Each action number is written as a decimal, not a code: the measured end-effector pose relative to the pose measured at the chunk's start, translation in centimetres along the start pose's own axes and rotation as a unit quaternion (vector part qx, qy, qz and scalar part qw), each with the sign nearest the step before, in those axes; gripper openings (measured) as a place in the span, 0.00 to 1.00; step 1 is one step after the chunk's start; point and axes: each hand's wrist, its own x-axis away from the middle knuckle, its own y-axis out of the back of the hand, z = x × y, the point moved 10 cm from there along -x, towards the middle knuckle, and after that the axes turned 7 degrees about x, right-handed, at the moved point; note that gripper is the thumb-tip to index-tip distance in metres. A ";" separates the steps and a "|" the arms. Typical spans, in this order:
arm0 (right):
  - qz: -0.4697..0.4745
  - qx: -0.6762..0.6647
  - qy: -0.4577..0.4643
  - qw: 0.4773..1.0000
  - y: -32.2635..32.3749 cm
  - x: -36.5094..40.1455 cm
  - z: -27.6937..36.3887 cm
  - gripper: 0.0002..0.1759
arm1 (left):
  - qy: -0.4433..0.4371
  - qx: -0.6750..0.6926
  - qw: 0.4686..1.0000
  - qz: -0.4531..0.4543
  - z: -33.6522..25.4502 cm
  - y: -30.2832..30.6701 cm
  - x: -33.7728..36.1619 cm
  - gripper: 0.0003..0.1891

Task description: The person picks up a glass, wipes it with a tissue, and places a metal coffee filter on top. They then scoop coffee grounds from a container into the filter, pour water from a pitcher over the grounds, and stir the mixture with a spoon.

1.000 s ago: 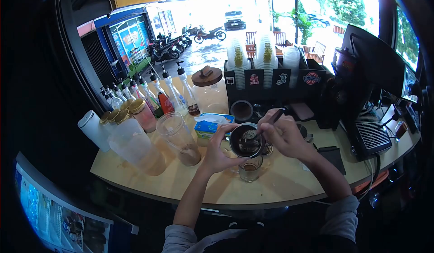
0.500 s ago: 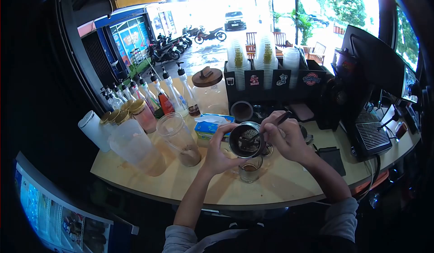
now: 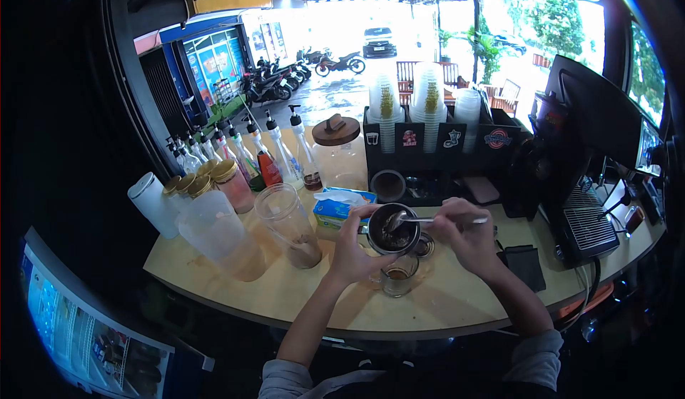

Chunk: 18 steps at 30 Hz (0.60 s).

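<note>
My left hand [image 3: 349, 253] is wrapped round a small metal pitcher [image 3: 394, 240], tilted so its open mouth faces me. Dark, partly foamy contents show inside it. A metal spoon [image 3: 422, 220] dips into the pitcher, its handle pinched in my right hand [image 3: 467, 238]. Just below the pitcher, a glass cup [image 3: 398, 283] stands on the counter with a little brown liquid in it. The pitcher hides part of this cup's rim. Near the left hand is a blue tissue box [image 3: 334, 212].
A tall clear jug [image 3: 287, 220] and a frosted jug [image 3: 221, 235] stand left on the wooden counter [image 3: 342, 312]. Behind them are pump bottles [image 3: 267, 167] and gold-lidded jars [image 3: 230, 183]. A black organiser [image 3: 435, 149] holds plastic cups; a coffee machine [image 3: 581, 206] is at right.
The spoon has swung from a steep angle to nearly level inside the pitcher, and my right hand has turned and lowered with it. The view has shifted slightly.
</note>
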 end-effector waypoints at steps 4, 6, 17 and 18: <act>0.016 0.175 0.119 0.977 -1.2 0.8 2.5 0.07 | 0.014 -0.034 0.999 0.012 -0.9 -0.4 0.0 0.39; 0.032 0.186 0.131 0.973 -1.7 1.1 2.6 0.07 | 0.003 -0.029 1.000 0.009 -1.2 -0.7 -0.1 0.39; 0.041 0.171 0.143 0.974 -1.8 1.6 2.3 0.09 | -0.008 -0.017 1.000 -0.002 -1.3 -0.8 0.2 0.39; 0.041 0.171 0.142 0.974 -1.8 1.5 2.4 0.09 | -0.015 -0.020 1.000 0.002 -1.2 -0.8 0.2 0.39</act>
